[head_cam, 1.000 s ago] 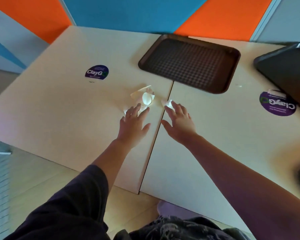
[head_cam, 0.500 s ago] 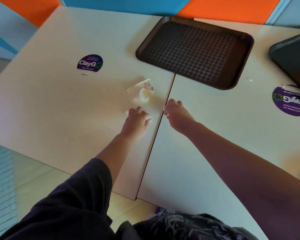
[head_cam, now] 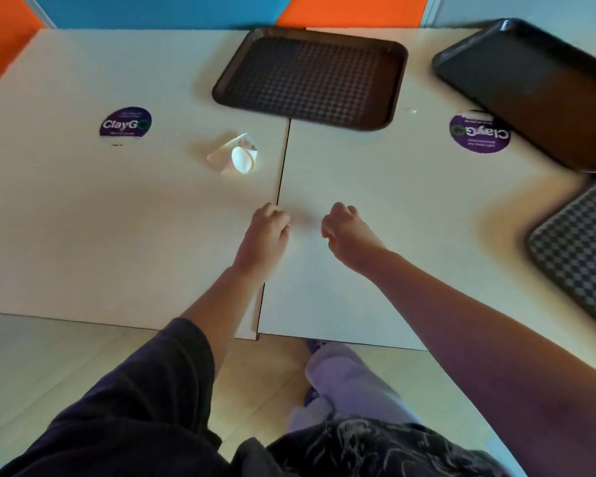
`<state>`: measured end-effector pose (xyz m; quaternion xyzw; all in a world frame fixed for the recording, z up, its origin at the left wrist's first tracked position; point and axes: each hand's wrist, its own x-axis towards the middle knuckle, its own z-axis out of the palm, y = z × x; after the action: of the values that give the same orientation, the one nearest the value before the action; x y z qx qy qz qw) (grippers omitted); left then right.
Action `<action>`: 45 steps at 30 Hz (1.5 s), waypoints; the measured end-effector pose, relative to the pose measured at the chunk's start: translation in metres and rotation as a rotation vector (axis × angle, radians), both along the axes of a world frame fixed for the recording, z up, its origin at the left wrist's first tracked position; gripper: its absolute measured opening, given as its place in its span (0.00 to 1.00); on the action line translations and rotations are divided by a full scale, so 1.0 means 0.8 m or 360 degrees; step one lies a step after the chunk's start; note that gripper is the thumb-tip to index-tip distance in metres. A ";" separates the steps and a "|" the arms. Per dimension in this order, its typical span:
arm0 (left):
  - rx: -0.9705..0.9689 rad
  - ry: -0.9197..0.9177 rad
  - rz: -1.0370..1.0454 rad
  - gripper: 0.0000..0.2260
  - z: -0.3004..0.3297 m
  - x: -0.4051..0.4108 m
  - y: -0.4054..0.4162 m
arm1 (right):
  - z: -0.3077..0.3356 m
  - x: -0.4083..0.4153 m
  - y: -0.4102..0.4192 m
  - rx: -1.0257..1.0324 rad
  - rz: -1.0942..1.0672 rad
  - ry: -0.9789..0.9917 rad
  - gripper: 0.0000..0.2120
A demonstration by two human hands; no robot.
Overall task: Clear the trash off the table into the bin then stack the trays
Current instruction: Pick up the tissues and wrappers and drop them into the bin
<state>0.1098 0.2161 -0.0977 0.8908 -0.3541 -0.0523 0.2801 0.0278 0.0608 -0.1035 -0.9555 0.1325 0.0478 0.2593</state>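
A crushed white paper cup (head_cam: 236, 156) lies on its side on the pale table (head_cam: 83, 218), left of the seam between the two tabletops. My left hand (head_cam: 267, 232) and my right hand (head_cam: 344, 232) hover nearer the front edge, both curled into fists and apart from the cup. Each fist closes over a small white paper scrap, which is hidden inside. A brown waffle-patterned tray (head_cam: 310, 77) sits at the back centre. A black tray (head_cam: 530, 84) lies at the back right. A third patterned tray (head_cam: 578, 249) shows at the right edge.
Round purple ClayGo stickers (head_cam: 125, 122) (head_cam: 479, 132) mark each tabletop. A tiny white crumb (head_cam: 412, 111) lies right of the brown tray. Orange and blue wall panels (head_cam: 351, 10) stand behind the table. No bin is in view.
Both hands closed over small white scraps beside the cup and drew back toward the front edge as fists. Those scraps are gone from the table. The cup has not moved.
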 end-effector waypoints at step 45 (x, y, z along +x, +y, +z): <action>-0.0021 -0.0252 -0.1779 0.05 -0.018 -0.632 -0.466 | -0.040 -0.732 -0.277 -0.0157 -0.1658 -0.0108 0.09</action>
<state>-0.3956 -0.1565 -0.1120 0.5672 -0.7923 -0.1235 0.1881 -0.5580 -0.1609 -0.1355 -0.7749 0.5838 -0.1247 0.2076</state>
